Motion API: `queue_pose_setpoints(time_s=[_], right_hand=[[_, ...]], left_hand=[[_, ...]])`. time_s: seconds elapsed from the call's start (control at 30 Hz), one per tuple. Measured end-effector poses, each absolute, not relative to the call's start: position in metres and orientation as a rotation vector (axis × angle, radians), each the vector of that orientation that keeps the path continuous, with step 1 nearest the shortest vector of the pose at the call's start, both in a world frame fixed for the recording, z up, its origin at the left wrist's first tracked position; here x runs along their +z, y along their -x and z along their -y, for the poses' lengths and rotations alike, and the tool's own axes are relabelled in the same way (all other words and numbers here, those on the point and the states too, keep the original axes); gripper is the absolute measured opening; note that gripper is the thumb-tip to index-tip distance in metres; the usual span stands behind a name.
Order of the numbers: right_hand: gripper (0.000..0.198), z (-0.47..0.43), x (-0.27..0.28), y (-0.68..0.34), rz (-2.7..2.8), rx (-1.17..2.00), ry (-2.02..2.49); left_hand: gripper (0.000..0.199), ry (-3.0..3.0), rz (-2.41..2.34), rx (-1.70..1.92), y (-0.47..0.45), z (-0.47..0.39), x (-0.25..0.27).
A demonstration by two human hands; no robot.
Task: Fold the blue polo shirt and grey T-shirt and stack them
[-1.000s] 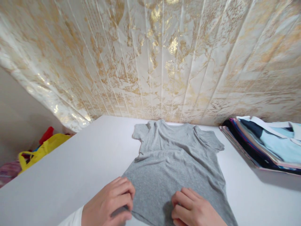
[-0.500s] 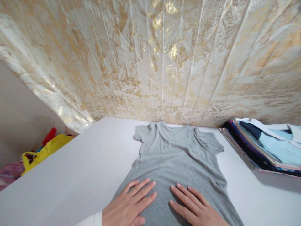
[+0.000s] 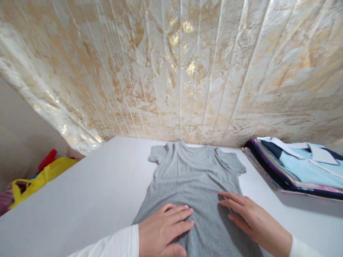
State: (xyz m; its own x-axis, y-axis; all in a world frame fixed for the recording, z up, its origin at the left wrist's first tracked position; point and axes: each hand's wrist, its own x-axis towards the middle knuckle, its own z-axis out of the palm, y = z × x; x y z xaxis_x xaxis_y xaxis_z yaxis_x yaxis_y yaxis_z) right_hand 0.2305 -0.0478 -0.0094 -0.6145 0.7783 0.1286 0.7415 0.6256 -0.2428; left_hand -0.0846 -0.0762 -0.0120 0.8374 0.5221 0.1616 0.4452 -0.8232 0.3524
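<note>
head | lower frame: left hand [image 3: 164, 230], right hand [image 3: 253, 216] over grey shirt [image 3: 191, 176] | fingers [image 3: 179, 216] spread, gripping nothing | step: likely smoothing | next calls for light, flat pressure

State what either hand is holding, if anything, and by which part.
Nothing is held: the left hand lies open on the shirt; the right hand is open over it, contact unclear.

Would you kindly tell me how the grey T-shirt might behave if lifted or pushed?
The grey T-shirt would probably hang limp if lifted, since its cloth lies in soft wrinkles. Pushed, it would likely bunch up, as loose creases cross its chest. It seems light, the fabric looking thin.
</note>
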Motion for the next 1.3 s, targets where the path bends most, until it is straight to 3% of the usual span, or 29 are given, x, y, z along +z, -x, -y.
queue_pose_setpoints(time_s=[0.17, 0.33, 0.67, 0.8, 0.97, 1.13, 1.3], right_hand=[[0.017, 0.034, -0.002, -0.207, 2.579, 0.298, 1.17], [0.013, 0.004, -0.011, -0.184, 2.525, 0.223, 1.286], [0.019, -0.034, -0.003, -0.177, 2.546, 0.319, 1.34], [0.018, -0.046, -0.008, -0.175, 2.533, 0.23, 1.42], [0.02, -0.054, -0.017, -0.175, 2.543, 0.136, 1.447], [0.022, -0.011, -0.017, -0.181, 2.368, 0.142, 1.221], [0.042, 0.059, -0.046, -0.194, 2.349, 0.014, 1.178]], left_hand=[[0.022, -2.643, -0.782, 0.343, 0.061, 0.076, 0.002], [0.012, -2.767, -0.625, 0.275, 0.033, 0.073, -0.014], [0.022, -2.682, -0.698, 0.358, 0.018, 0.056, -0.048], [0.024, -2.471, -0.84, 0.562, 0.016, 0.054, -0.049], [0.019, -2.642, -0.778, 0.451, 0.018, 0.052, -0.047], [0.017, -2.629, -0.747, 0.534, 0.027, 0.056, -0.041], [0.025, -2.691, -0.806, 0.505, 0.031, 0.06, -0.033]])
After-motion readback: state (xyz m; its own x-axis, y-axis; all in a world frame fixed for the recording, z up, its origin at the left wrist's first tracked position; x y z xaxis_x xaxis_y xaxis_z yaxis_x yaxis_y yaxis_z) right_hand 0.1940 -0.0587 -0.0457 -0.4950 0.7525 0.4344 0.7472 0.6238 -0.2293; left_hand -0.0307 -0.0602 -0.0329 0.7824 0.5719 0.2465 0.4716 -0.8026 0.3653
